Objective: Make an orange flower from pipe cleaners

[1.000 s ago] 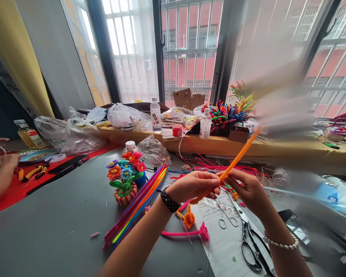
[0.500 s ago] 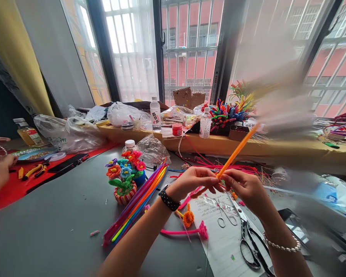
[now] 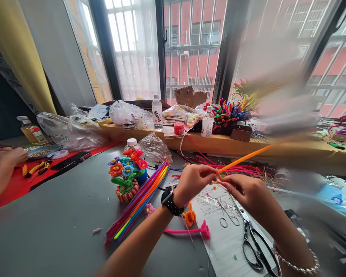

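Over the paper sheet, my left hand (image 3: 197, 184) pinches the lower end of an orange pipe cleaner (image 3: 245, 157), which slants up to the right. My right hand (image 3: 246, 188) is closed on the same end, its fingertips close to the left ones. Beneath the hands lie small scissors (image 3: 228, 215) and large black-handled scissors (image 3: 255, 242) on the written paper (image 3: 219, 246). Left of them are an orange pipe-cleaner flower (image 3: 190, 217) and a pink flower with a stem (image 3: 203, 230). A bundle of coloured pipe cleaners (image 3: 141, 202) lies beside my left wrist.
A small pot of pipe-cleaner flowers (image 3: 126, 179) stands left of the bundle. Bottles (image 3: 157, 114), plastic bags and a red jar (image 3: 178, 128) line the ledge. At far left, another person's hand (image 3: 13, 157) is above a red cloth with pliers (image 3: 38, 169).
The orange pipe cleaner has tipped lower to the right. My right hand has turned and shifted slightly right, and the left has swung a little. The other person's hand moved right.
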